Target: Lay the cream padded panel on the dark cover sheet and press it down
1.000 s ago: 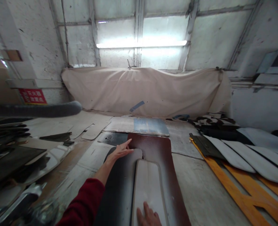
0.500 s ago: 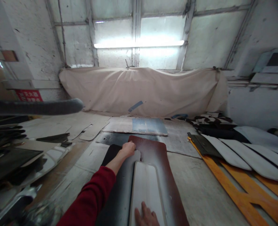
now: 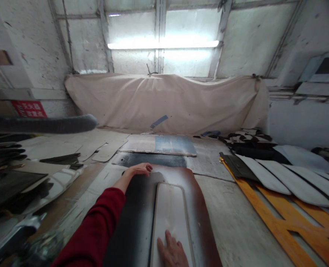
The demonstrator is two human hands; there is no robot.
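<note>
Resting our spread right hand on the pale panel, likely to steady it, we curl our left hand beyond it, grip on the dark sheet unclear.

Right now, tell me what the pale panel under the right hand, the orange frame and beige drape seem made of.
Pale panel: perhaps leather or board, smooth, low sheen; unclear which. Orange frame: perhaps painted wood or metal, blotchy, straight-edged. Beige drape: likely cloth, matte, hanging in folds.
</note>
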